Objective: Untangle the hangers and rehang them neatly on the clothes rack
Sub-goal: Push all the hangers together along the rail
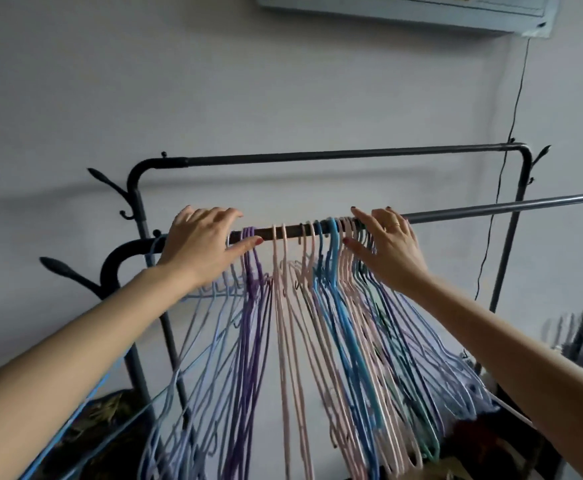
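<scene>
Wall unit (404,12) at 12 o'clock, cable (511,109) trailing down; left hand (202,244) and right hand (392,245) lie flat, fingers straight, on hangers (317,306) along rack (283,233), gripping nothing

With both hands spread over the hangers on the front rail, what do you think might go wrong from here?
1. The pink hangers and bright blue hangers cross lower down, so sliding them along the front rail may re-tangle them.
2. Neither the left hand nor the right hand has a grip; both lie flat, so a push could knock hooks off the rail.
3. The light blue hangers hang near the rail's curved end and might slip off.
</scene>
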